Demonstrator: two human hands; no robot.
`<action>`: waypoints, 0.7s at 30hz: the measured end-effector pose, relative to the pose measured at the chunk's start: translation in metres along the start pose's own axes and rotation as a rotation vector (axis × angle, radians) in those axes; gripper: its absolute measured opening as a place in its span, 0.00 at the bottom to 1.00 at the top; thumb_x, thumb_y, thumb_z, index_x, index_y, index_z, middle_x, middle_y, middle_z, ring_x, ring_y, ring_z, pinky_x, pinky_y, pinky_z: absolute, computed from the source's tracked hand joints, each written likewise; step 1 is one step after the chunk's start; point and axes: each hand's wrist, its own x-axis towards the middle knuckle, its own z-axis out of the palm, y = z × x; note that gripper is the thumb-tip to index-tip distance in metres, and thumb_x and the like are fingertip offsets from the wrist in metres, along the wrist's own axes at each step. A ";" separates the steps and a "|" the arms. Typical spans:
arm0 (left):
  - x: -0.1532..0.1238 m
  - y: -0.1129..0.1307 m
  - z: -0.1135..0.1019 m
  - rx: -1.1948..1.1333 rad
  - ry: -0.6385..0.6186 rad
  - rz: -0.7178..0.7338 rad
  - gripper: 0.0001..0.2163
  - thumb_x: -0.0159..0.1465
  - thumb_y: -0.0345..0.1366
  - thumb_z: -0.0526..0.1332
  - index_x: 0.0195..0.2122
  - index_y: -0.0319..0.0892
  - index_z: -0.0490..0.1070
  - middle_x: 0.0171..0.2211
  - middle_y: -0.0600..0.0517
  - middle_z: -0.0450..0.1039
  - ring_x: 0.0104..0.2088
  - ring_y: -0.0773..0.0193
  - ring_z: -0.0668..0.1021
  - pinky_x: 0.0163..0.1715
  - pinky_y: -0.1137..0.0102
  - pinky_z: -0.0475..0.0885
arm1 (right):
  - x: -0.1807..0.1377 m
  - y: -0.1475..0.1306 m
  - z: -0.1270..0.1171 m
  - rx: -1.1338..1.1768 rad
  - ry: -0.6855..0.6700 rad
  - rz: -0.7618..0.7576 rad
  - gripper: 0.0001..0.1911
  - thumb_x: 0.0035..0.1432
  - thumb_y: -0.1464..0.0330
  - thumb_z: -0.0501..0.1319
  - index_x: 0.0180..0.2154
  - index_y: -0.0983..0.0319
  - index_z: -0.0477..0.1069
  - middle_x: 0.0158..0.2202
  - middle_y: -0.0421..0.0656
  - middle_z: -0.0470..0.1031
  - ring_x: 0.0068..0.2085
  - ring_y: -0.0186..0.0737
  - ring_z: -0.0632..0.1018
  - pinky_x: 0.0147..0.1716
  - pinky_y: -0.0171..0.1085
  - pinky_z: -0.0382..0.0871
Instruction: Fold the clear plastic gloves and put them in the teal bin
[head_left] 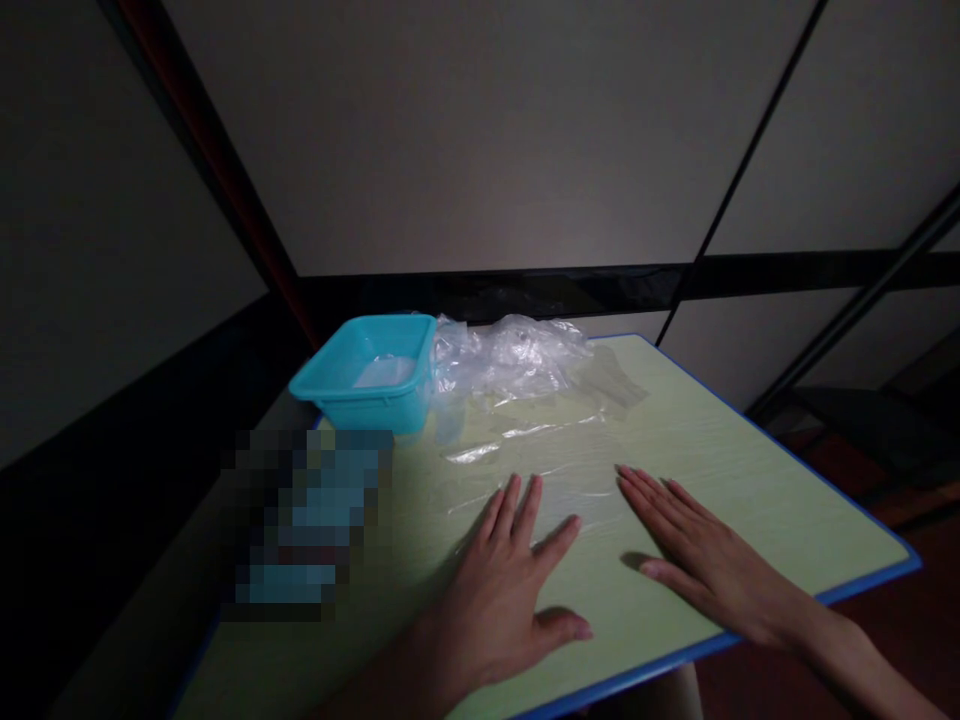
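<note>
A clear plastic bag [540, 455] lies spread out on the pale green table [750, 500], its near part flat and lightly creased. My left hand [506, 590] rests palm down at the bag's near edge, fingers spread, with the fingertips on the film. To the right, my right hand [690, 545] lies palm down, its fingers stretched out and its fingertips by the bag's right edge. Neither hand grips anything. Behind the flat film, more clear plastic [525, 350] sits in a crumpled heap at the table's far edge.
A turquoise plastic basin [375, 405] stands at the far left, with a whitish translucent thing [386, 370] inside. A blurred-out rectangular object [322, 520] lies at the left edge. Pale panels [487, 140] with a dark band rise behind the table. Dark furniture [870, 430] stands right.
</note>
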 end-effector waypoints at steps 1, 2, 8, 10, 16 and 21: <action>0.000 0.000 0.000 -0.001 -0.001 0.002 0.36 0.55 0.60 0.54 0.61 0.56 0.44 0.64 0.48 0.26 0.61 0.43 0.38 0.57 0.49 0.45 | -0.004 0.004 0.001 0.001 0.011 0.033 0.39 0.60 0.55 0.49 0.63 0.59 0.28 0.64 0.48 0.41 0.62 0.48 0.48 0.57 0.55 0.48; 0.000 0.000 0.000 -0.002 0.000 0.003 0.36 0.55 0.60 0.54 0.61 0.56 0.44 0.64 0.48 0.26 0.61 0.43 0.38 0.57 0.49 0.45 | -0.009 0.008 0.003 -0.001 0.024 0.066 0.38 0.60 0.55 0.49 0.63 0.58 0.28 0.64 0.47 0.41 0.62 0.49 0.49 0.57 0.55 0.47; 0.000 0.000 0.002 0.004 0.013 0.002 0.36 0.55 0.60 0.53 0.61 0.56 0.44 0.64 0.48 0.25 0.62 0.42 0.39 0.57 0.48 0.45 | -0.023 0.021 0.011 -0.006 0.094 0.202 0.37 0.60 0.56 0.48 0.63 0.57 0.29 0.64 0.47 0.41 0.62 0.50 0.50 0.57 0.57 0.47; 0.000 0.000 0.002 0.005 0.013 0.002 0.36 0.55 0.60 0.53 0.61 0.56 0.44 0.64 0.48 0.26 0.62 0.42 0.39 0.57 0.48 0.45 | -0.019 0.016 0.009 0.027 0.119 0.201 0.37 0.60 0.56 0.49 0.63 0.57 0.29 0.64 0.47 0.40 0.62 0.51 0.49 0.57 0.57 0.47; 0.000 -0.001 0.002 0.007 0.036 0.018 0.35 0.55 0.59 0.55 0.61 0.55 0.46 0.64 0.49 0.28 0.62 0.44 0.39 0.58 0.49 0.45 | 0.025 -0.037 -0.016 0.240 0.063 -0.075 0.40 0.59 0.53 0.48 0.63 0.61 0.29 0.64 0.49 0.38 0.63 0.48 0.46 0.59 0.51 0.47; -0.001 -0.003 0.004 0.006 0.029 0.038 0.35 0.55 0.59 0.54 0.60 0.51 0.49 0.64 0.48 0.37 0.62 0.47 0.40 0.59 0.51 0.45 | 0.057 -0.068 -0.016 0.352 -0.006 -0.201 0.39 0.59 0.52 0.49 0.63 0.66 0.37 0.63 0.50 0.42 0.63 0.44 0.48 0.60 0.45 0.47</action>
